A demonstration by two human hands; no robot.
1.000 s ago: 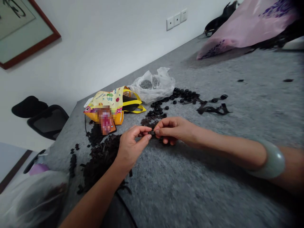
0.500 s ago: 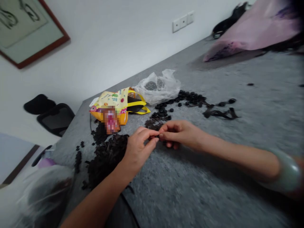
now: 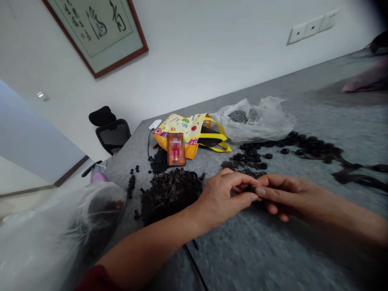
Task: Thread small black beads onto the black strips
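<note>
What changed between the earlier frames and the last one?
Mainly the head view swung, bringing more of the framed calligraphy and chair into view; the bangle left the frame. The left hand and right hand still meet, pinching a small black piece. The dark pile and yellow bag stayed put.

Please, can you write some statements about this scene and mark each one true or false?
The left hand and right hand pinch a small black piece between them. True.
The clear plastic bag holds bright red pieces. False: the pieces inside look dark grey.
A heap of dark pieces lies beside the left hand. True.
The yellow patterned bag sits on the chair. False: it lies on the grey table cover.
</note>
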